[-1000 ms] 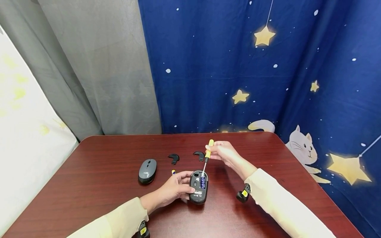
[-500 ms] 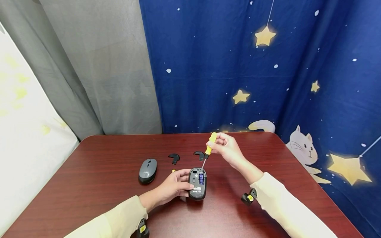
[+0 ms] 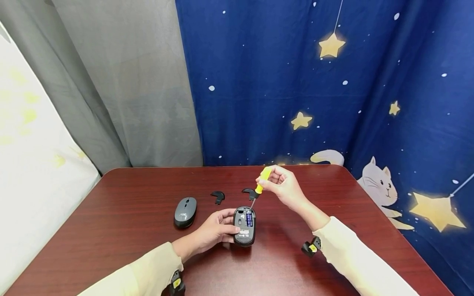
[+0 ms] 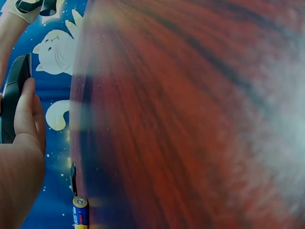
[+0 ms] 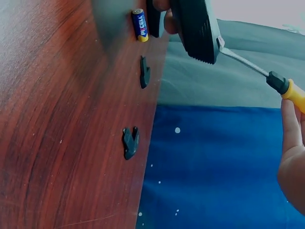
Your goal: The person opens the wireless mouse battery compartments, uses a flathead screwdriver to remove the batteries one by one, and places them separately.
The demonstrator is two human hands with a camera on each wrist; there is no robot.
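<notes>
In the head view my left hand (image 3: 211, 231) grips a black computer mouse (image 3: 243, 239) by its left side, its underside facing me. Its battery bay lies uncovered, with a blue battery (image 3: 249, 218) inside. My right hand (image 3: 286, 189) pinches the yellow handle of a screwdriver (image 3: 263, 180), which slants down to the mouse. The tip meets the far end of the bay, just past the battery. From the right wrist, the metal shaft of the screwdriver (image 5: 248, 63) reaches the end of the mouse (image 5: 194, 31), which is held up off the table.
A second, grey mouse (image 3: 185, 211) sits upright on the table (image 3: 122, 230) to the left. Two black battery covers, one (image 3: 218, 197) left and one (image 3: 249, 192) right, lie beyond the hands. A loose battery (image 5: 140, 25) stands near them. Curtains hang behind the table.
The screwdriver tip has drawn back from over the battery to the bay's far end, and its handle tilts more to the right. The held mouse has shifted slightly up and left.
</notes>
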